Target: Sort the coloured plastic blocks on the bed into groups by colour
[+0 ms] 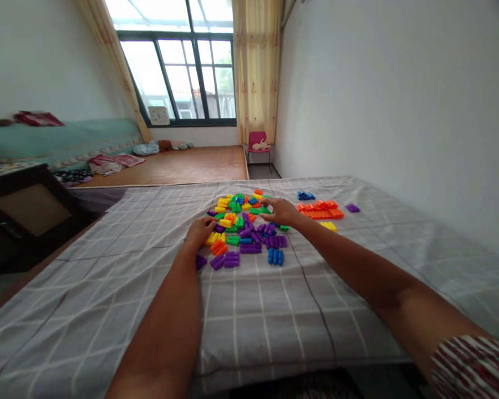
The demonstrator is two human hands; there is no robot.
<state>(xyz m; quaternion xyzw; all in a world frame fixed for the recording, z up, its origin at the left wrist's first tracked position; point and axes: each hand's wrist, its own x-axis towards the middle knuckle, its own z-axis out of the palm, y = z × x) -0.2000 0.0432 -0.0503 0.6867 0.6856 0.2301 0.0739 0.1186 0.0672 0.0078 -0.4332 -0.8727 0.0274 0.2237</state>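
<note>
We see colourful plastic pieces (pixel 250 249) heaped on grey checked cloth (pixel 243 310). Our right hand (pixel 279 210): fingers apart at heap's right side. Our left hand (pixel 201 229): fingers bunched at left edge; cannot tell if gripping.

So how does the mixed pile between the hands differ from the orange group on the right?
Colour: the mixed pile includes purple, green, yellow, blue and orange; the orange group is all orange. Spread: the mixed pile covers more area than the orange group. Order: the pile's pieces point various ways, while the orange group's sit in rows. Both rest on the grey checked cloth.
</note>
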